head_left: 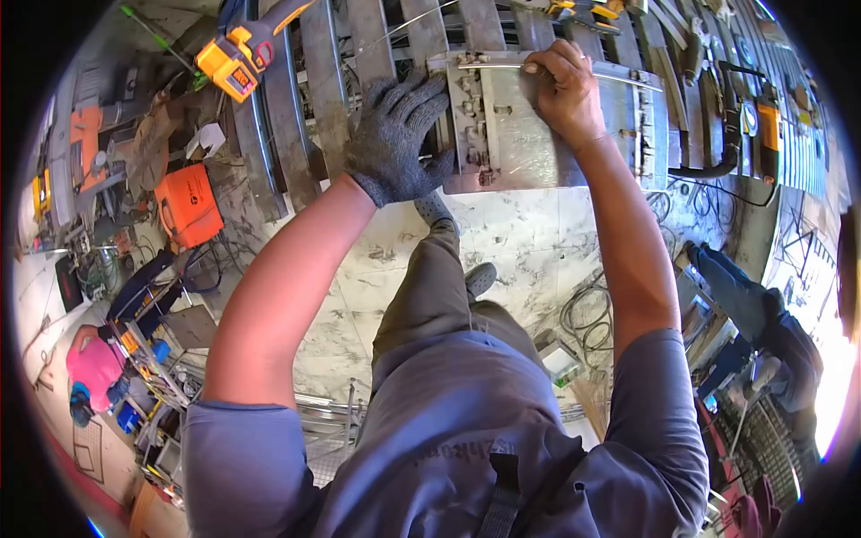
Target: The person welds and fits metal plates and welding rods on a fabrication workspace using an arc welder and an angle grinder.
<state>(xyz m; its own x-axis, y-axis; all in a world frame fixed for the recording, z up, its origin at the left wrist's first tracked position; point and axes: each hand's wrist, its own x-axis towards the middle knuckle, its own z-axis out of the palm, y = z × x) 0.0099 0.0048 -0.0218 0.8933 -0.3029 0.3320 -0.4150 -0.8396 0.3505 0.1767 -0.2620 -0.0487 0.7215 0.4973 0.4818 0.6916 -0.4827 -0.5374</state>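
A flat metal plate fixture (529,152) with rows of small clamps or brackets along its left and right sides lies on the slatted metal bench (369,40). My left hand (399,134), in a dark grey knitted glove, rests with fingers spread at the fixture's left edge and holds nothing visible. Across the top of the fixture runs a thin metal rod (619,81). My bare right hand (567,90) has its fingers curled onto this rod near its left part, above the plate.
A yellow cordless tool (235,65) lies on the bench at upper left; another yellow-and-black tool (769,125) is at right. An orange case (189,206) stands on the floor. Cables (587,314) coil below. One person (97,368) is at far left, another (762,314) at right.
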